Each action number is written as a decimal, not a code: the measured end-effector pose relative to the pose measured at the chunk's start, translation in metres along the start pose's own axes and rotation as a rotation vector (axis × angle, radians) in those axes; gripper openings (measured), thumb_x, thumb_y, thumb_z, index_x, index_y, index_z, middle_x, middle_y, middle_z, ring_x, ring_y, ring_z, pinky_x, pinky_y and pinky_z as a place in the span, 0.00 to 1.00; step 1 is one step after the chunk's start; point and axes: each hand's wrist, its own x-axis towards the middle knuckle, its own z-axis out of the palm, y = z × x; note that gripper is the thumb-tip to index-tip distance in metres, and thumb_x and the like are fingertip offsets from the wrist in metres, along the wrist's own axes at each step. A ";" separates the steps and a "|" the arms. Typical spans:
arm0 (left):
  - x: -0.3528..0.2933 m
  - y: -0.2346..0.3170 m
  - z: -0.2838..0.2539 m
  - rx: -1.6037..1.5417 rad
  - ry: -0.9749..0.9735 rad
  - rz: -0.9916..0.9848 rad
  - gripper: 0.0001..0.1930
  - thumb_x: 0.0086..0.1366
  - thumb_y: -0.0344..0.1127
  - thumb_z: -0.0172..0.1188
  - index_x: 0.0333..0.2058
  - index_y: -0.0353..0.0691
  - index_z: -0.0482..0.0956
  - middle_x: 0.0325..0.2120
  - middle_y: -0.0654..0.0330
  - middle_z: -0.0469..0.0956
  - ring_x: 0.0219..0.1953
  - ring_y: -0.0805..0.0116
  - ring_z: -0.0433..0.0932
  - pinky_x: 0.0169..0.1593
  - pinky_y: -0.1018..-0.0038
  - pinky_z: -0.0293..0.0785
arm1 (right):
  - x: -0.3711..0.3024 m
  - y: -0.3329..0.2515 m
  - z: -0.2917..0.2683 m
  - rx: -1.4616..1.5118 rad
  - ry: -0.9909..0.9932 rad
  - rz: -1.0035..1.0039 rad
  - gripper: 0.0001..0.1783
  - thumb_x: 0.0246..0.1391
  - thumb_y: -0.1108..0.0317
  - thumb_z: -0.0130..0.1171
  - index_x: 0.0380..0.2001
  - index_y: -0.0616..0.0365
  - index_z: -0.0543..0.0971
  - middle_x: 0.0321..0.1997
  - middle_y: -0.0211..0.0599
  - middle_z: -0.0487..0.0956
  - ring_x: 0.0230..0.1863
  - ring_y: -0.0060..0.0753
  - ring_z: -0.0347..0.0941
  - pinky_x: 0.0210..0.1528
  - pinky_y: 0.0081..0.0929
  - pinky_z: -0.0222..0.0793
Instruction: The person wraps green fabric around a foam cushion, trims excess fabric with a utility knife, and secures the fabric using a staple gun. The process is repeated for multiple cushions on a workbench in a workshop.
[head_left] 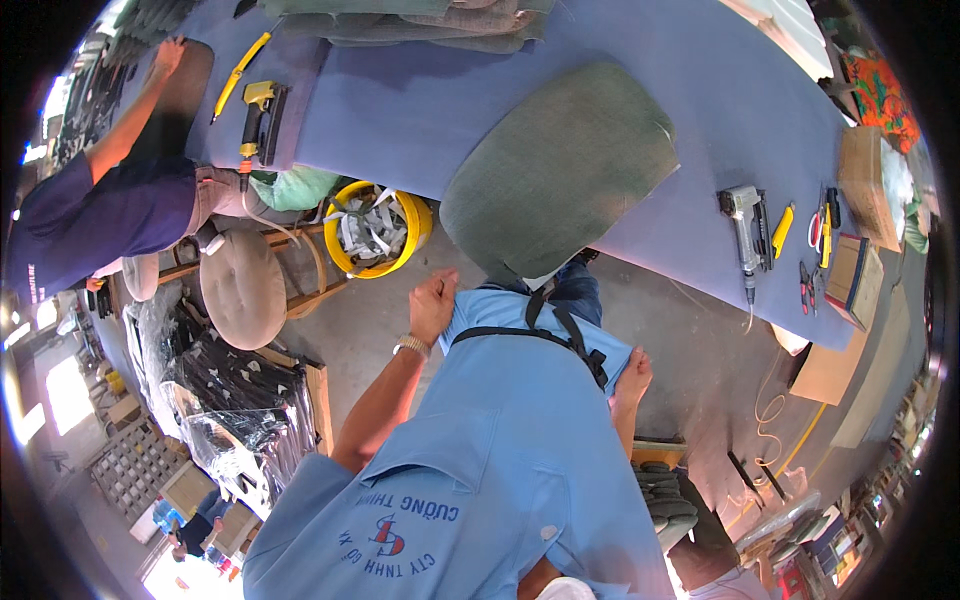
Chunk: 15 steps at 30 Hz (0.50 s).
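My left hand (433, 305) is closed on the hem of my light blue shirt (500, 390), off the table's near edge. On the other side, my right hand (631, 378) pinches the opposite edge of that shirt, stretching it sideways. A black strap (575, 340) hangs across the shirt front. Ahead of me a grey-green fabric-covered panel (565, 160), rounded at its corners, lies on the blue-topped table (400, 110). Its near end sticks out past the table edge towards my waist, and neither hand touches it.
Right on the table are a staple gun (745, 230), a yellow cutter (782, 230), pliers (806, 288) and cardboard boxes (868, 185). Left are another staple gun (262, 120), a yellow scrap bucket (425, 235) and a round cushion (242, 290). A co-worker (110, 215) handles a dark panel (185, 100).
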 end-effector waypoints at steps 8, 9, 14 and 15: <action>-0.046 -0.066 -0.033 -0.480 -0.595 -0.245 0.19 0.70 0.42 0.62 0.56 0.42 0.80 0.45 0.59 0.84 0.45 0.70 0.82 0.47 0.71 0.77 | -0.031 0.075 -0.040 -0.186 -0.140 0.149 0.25 0.73 0.52 0.52 0.23 0.56 0.73 0.22 0.20 0.65 0.28 0.16 0.56 0.28 0.25 0.56; -0.061 -0.050 -0.044 -0.544 -0.634 -0.342 0.23 0.70 0.40 0.62 0.61 0.42 0.75 0.51 0.60 0.81 0.50 0.70 0.79 0.52 0.71 0.75 | -0.037 0.082 -0.041 -0.196 -0.145 0.207 0.25 0.73 0.52 0.52 0.23 0.56 0.73 0.22 0.20 0.65 0.28 0.15 0.56 0.28 0.24 0.56; -0.073 -0.062 -0.035 -0.603 -0.752 -0.285 0.36 0.67 0.29 0.65 0.71 0.43 0.60 0.64 0.59 0.71 0.63 0.67 0.72 0.67 0.69 0.68 | -0.049 0.068 -0.037 -0.210 -0.193 0.146 0.25 0.73 0.52 0.52 0.23 0.56 0.73 0.23 0.19 0.65 0.27 0.15 0.56 0.28 0.24 0.56; -0.072 -0.059 -0.034 -0.582 -0.765 -0.297 0.37 0.66 0.28 0.65 0.72 0.43 0.60 0.64 0.59 0.71 0.64 0.67 0.71 0.68 0.69 0.67 | -0.050 0.061 -0.036 -0.211 -0.202 0.135 0.25 0.73 0.53 0.52 0.23 0.56 0.73 0.23 0.19 0.65 0.27 0.15 0.56 0.28 0.24 0.56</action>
